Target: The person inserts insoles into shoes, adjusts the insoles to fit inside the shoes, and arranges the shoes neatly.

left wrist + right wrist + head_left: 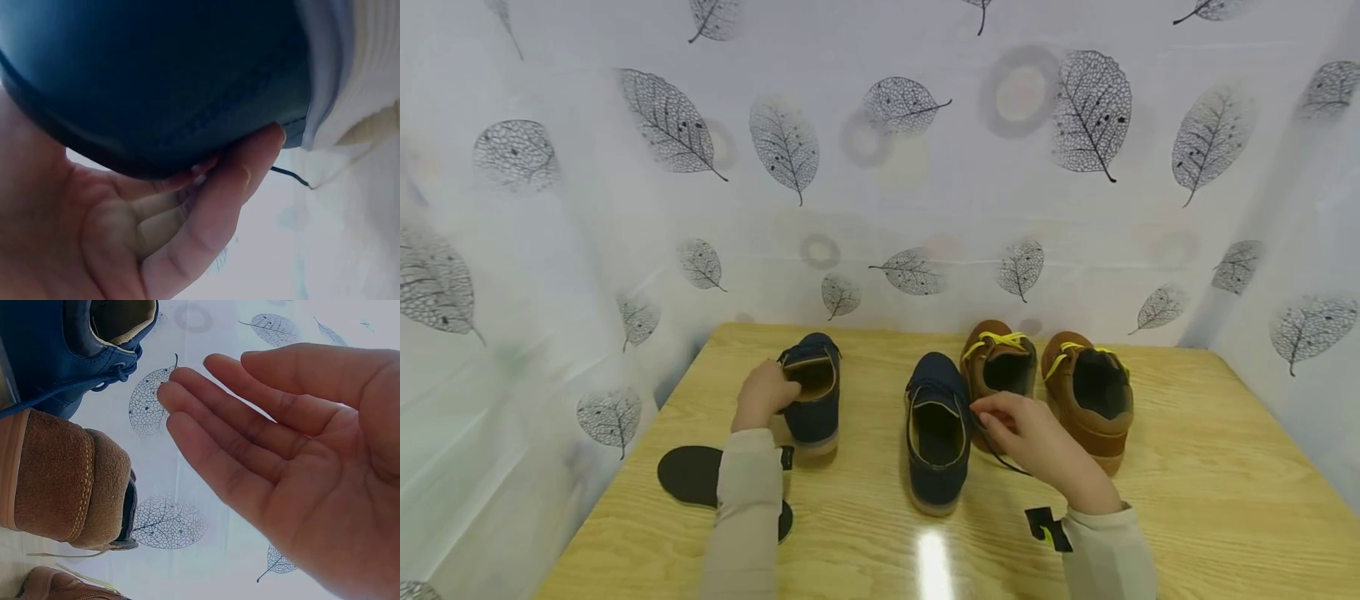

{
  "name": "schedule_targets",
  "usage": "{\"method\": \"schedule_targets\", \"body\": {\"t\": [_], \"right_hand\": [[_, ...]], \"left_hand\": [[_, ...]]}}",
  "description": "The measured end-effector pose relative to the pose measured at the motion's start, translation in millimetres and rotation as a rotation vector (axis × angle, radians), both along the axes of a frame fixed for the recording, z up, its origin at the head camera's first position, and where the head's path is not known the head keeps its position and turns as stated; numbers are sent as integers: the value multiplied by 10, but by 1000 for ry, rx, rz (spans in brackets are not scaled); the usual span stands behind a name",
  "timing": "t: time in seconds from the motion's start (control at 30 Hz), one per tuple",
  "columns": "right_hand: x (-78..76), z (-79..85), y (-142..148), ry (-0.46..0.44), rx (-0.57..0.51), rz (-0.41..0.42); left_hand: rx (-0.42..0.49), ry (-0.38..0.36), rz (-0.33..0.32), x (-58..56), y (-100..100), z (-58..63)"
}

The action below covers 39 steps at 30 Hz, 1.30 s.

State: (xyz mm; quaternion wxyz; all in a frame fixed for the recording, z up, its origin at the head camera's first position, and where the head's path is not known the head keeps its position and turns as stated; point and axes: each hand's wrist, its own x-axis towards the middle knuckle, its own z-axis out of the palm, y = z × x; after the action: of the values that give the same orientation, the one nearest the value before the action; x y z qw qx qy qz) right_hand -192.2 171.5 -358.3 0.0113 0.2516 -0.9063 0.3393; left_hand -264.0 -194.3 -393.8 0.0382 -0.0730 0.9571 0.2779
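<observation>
My left hand (764,392) grips the side of the left navy shoe (815,412) at its opening. In the left wrist view the fingers (206,225) press against the dark blue upper (187,75), while the thumb is hidden. Right of it stands the other navy shoe (936,450), toe pointing away, its dark lace (1007,464) trailing onto the table. My right hand (1033,433) hovers beside that shoe. Seen from the right wrist, its fingers (237,440) are loosely extended and hold nothing, near the navy shoe (37,350) and a brown shoe (56,478).
Two brown shoes with yellow laces, one (1000,367) beside the navy shoe and one (1090,400) farther right, stand at the back right of the wooden table (865,542). A black insole (688,475) lies under my left forearm. Behind hangs a leaf-patterned curtain (880,192).
</observation>
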Motion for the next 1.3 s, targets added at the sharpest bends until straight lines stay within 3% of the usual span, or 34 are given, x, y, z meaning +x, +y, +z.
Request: {"method": "schedule_targets", "body": {"t": [0.23,0.6,1.3], "right_hand": [[-1,6,-10,23,12,-29],[-5,7,-26,32,19,-22],[15,25,-6,-1,25,-26]], "left_hand": [[86,-33,-54,-21,290,-44],[73,-70,-123,-6,593,-54],[125,-224,-227,121,767,-24]]}}
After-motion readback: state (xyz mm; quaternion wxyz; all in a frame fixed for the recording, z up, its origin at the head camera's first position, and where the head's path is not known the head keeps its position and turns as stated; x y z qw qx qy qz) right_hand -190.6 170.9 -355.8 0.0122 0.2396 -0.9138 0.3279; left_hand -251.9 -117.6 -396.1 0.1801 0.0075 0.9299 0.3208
